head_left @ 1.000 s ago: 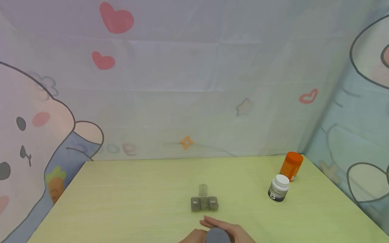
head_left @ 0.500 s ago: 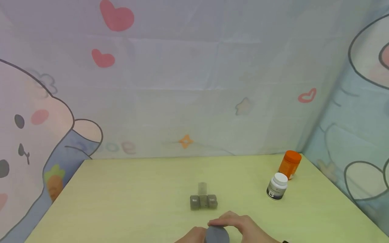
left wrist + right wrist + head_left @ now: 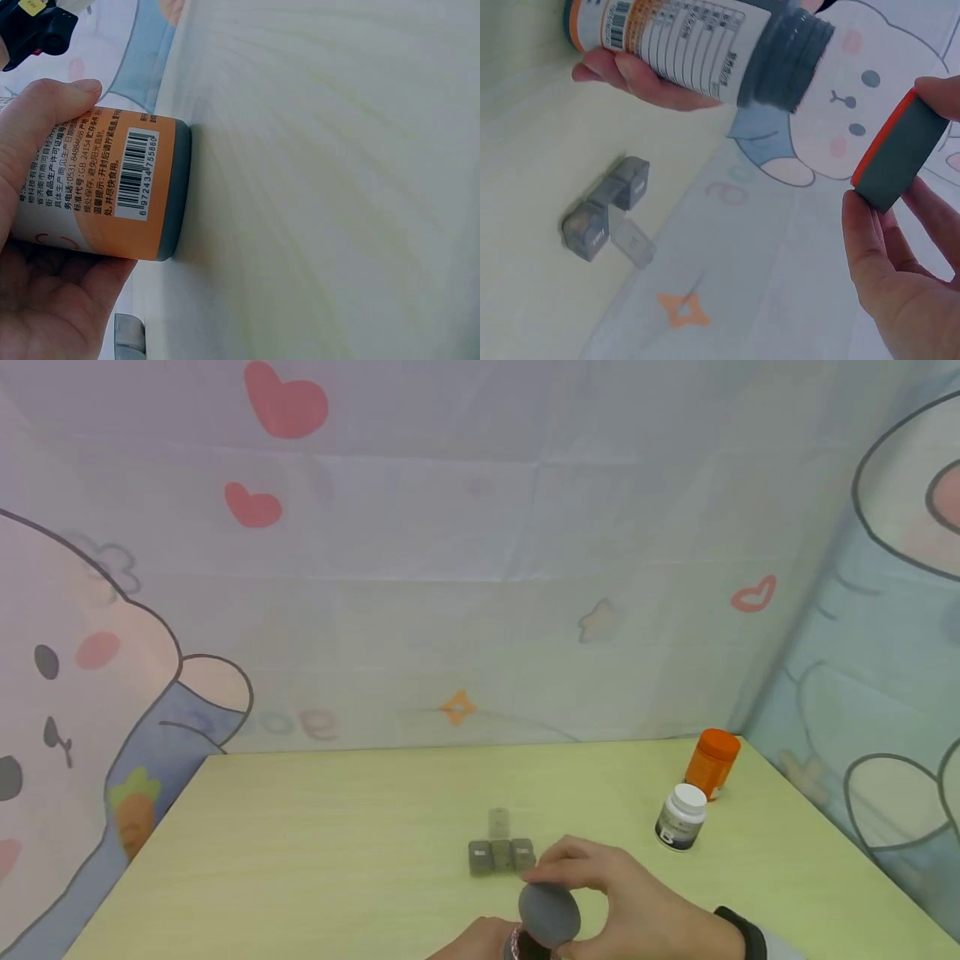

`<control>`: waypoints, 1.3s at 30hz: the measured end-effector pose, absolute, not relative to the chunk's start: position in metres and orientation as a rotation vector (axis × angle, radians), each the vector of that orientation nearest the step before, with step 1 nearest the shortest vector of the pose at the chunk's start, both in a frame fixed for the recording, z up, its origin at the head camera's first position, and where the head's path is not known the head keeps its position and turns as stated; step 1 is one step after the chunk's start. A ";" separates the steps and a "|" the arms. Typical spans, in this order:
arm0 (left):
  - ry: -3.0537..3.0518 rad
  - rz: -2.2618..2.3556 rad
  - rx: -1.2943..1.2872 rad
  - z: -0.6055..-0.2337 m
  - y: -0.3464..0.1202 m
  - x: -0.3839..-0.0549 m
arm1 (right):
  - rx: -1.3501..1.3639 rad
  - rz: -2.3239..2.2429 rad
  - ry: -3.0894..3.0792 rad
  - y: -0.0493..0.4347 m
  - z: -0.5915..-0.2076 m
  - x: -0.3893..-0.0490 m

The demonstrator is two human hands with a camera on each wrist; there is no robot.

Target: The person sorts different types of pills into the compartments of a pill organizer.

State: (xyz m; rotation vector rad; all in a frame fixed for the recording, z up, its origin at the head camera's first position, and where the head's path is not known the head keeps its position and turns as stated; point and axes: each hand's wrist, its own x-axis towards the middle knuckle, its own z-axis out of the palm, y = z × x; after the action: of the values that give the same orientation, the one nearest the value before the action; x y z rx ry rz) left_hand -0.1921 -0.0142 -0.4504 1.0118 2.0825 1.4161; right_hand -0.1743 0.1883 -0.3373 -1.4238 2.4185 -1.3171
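Observation:
My left hand point(image 3: 476, 939) grips a grey supplement bottle point(image 3: 139, 187) with an orange and white label, its base at the table surface in the left wrist view. The threaded neck point(image 3: 799, 64) shows bare in the right wrist view. Between thumb and fingers, my right hand point(image 3: 637, 893) pinches the round grey lid point(image 3: 549, 914), apart from the neck and tilted. The lid's rim is orange-red underneath. Just beyond both hands lies a small grey pill organizer point(image 3: 501, 857); its middle compartment's clear flap point(image 3: 634, 241) is swung up, and the two outer ones are closed.
A white bottle point(image 3: 681, 818) with a dark label band stands at the right of the pale yellow table point(image 3: 300, 843). Behind it is an orange bottle point(image 3: 712, 764). A printed cloth point(image 3: 450, 552) hangs along the back and the right side.
My right hand has lifted the lid off the bottle and moved it up and slightly right. Earlier it lay over the lid on the bottle. The left hand keeps its grip.

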 end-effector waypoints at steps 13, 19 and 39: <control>2.103 1.397 0.999 -0.448 -0.013 -0.192 | -1.208 -1.551 2.522 0.226 -0.326 -0.181; 2.124 1.382 1.090 -0.451 -0.014 -0.193 | -1.152 -1.535 2.613 0.243 -0.347 -0.189; 2.087 1.401 1.103 -0.452 -0.014 -0.192 | -0.740 -1.112 2.877 0.284 -0.414 -0.208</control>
State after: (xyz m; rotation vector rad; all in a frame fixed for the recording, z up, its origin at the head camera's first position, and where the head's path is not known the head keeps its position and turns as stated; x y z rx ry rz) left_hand -0.1921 -0.0143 -0.4519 1.1025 2.0874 1.4008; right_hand -0.2080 0.2840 -0.4135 -0.7403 2.8766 -1.1116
